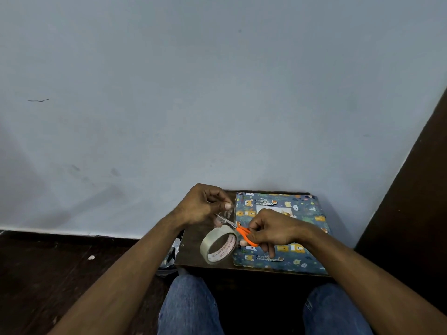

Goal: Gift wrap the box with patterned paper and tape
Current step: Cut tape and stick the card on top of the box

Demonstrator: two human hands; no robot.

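At the centre of the view, just above the small dark worktop (193, 259), the two hands meet over a strip of clear tape. The left hand (202, 206) sits at about 10 o'clock from the tape roll (219, 244); its thumb and forefinger are curled and pinch the free end of the strip (228, 213), which runs down toward the roll. The right hand (271, 229) lies at about 3 o'clock from the roll, its fingers curled through and around the orange handles of a pair of scissors (242, 232). The thin metal blades point toward 10 o'clock and reach the strip just below the left hand's fingertips; whether the blades are parted or closed on the tape is too small to tell.

The tape roll stands tilted on its edge on the worktop's left part, with printed lettering on its inner core. Just beside it, at 3 o'clock, lies the box (302, 238), flat on the worktop and covered in blue patterned paper with small yellow and white animal faces. A pale rectangular patch shows on its top near the far edge, partly behind the right hand. The right hand hovers over the box's left half.

Beyond the worktop, at 12 o'clock, rises a pale blue-grey wall (217, 93). A dark wooden surface (411, 201) stands at 3 o'clock. At 6 o'clock the person's knees in blue jeans (191, 308) show below the worktop, and a dark floor (48, 274) spreads toward 8 o'clock.
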